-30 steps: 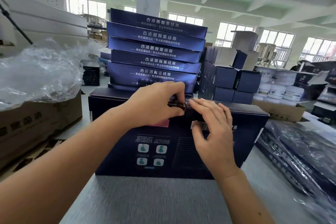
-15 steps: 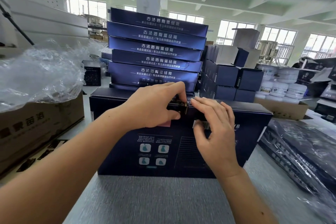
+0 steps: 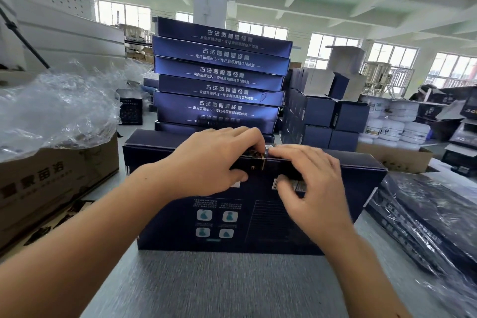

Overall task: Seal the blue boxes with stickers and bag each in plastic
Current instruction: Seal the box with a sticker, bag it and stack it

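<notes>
A large dark blue box (image 3: 232, 219) stands on its long edge on the grey table (image 3: 219, 284), its printed face toward me. A small dark and gold sticker (image 3: 263, 161) wraps over the middle of its top edge. My left hand (image 3: 214, 160) grips that top edge, fingers curled over the top and thumb on the front face, index fingertip at the sticker. My right hand (image 3: 312, 183) lies just right of the sticker, its fingers pressing flat on the top edge and its thumb on the front face.
A tall stack of blue boxes (image 3: 222, 75) rises right behind. Left is a cardboard carton (image 3: 56, 178) heaped with clear plastic bags (image 3: 56, 111). Bagged boxes (image 3: 426, 219) lie at the right. Smaller blue cartons (image 3: 325, 116) and white jars (image 3: 392, 126) stand behind.
My right hand's fingers have flattened onto the top edge beside the sticker. My left hand keeps its grip in the same place, and the box has not moved.
</notes>
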